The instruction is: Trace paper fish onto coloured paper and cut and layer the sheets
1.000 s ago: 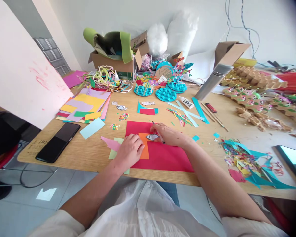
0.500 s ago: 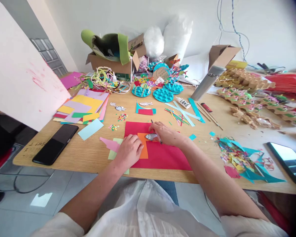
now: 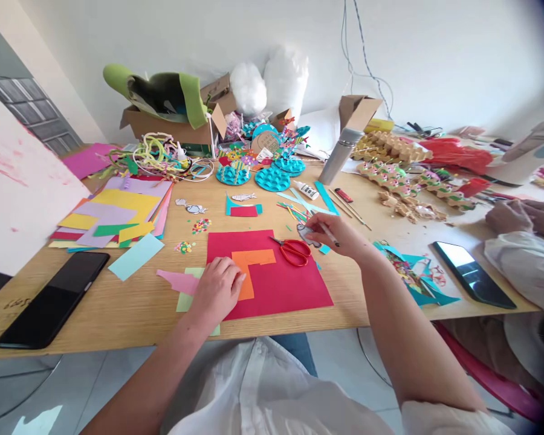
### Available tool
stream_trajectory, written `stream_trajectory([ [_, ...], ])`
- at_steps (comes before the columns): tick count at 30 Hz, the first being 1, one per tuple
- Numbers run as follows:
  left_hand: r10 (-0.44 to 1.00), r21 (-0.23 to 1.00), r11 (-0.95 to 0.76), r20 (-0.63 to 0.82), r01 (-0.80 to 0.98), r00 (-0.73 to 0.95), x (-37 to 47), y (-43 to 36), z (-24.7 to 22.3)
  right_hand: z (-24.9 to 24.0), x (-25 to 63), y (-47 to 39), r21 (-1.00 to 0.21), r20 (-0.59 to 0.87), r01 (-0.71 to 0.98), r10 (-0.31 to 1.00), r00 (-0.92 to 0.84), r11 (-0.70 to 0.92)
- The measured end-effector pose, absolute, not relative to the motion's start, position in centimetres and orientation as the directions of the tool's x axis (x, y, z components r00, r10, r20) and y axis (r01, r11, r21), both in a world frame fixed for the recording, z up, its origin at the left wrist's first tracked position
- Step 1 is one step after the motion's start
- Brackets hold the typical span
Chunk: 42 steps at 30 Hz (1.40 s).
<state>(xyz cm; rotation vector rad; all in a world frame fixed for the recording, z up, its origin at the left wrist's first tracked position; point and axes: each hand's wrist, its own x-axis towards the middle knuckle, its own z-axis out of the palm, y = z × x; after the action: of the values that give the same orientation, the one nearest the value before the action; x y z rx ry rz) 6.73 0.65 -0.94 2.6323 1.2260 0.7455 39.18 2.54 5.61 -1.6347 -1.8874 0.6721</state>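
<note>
My left hand (image 3: 218, 289) lies over the left part of an orange paper piece (image 3: 245, 279), its fingers resting down and gripping nothing visible. That piece lies on a large red sheet (image 3: 290, 289). To the right of the sheet, my right hand (image 3: 338, 234) is closed around a pen (image 3: 329, 233). A grey paper fish cutout (image 3: 309, 234) shows at its fingertips; whether it is held or only touched I cannot tell. Red-handled scissors (image 3: 294, 251) lie on the red sheet between my hands. Pink paper (image 3: 178, 280) and pale green paper (image 3: 185, 297) are beside my left hand.
Stacked coloured paper (image 3: 122, 208) and a black phone (image 3: 54, 299) are on the left. Glue (image 3: 306, 190), a grey flask (image 3: 341, 158) and paper scraps (image 3: 419, 275) stand or lie to the right. Another person's hands (image 3: 521, 216) are at the far right, near another phone (image 3: 474, 275).
My right hand has moved right, off the orange paper, with the pen and the fish cutout. The scissors now show on the red sheet. The view has turned right, bringing another person's hands in.
</note>
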Motion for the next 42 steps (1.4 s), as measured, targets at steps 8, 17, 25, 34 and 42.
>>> stream_trajectory([
  [8, 0.76, 0.358, -0.648, 0.359, 0.673, 0.542, 6.8, 0.6, -0.8, 4.4, 42.2, 4.1, -0.54, 0.112, 0.838, 0.993, -0.026, 0.083],
  [17, 0.788, 0.362, -0.614, 0.332, 0.701, 0.518, 7.0, 0.3, -0.6, 4.2, 39.8, 9.1, -0.463, 0.176, 0.864, 0.976, -0.128, 0.196],
  [25, 0.799, 0.384, -0.601, 0.322, 0.701, 0.508, 7.0, 0.1, -0.7, 5.2, 34.5, 17.3, -0.338, 0.212, 0.896, 0.951, -0.227, 0.289],
  [34, 0.785, 0.404, -0.619, 0.35, 0.674, 0.511, 6.9, 0.4, -0.9, 3.0, 29.3, 25.8, -0.221, 0.042, 0.923, 0.949, -0.313, 0.314],
  [42, 0.78, 0.413, -0.625, 0.324, 0.662, 0.535, 6.9, 0.4, -0.6, 2.6, 30.1, 24.0, -0.115, 0.114, 0.924, 0.929, -0.352, 0.364],
])
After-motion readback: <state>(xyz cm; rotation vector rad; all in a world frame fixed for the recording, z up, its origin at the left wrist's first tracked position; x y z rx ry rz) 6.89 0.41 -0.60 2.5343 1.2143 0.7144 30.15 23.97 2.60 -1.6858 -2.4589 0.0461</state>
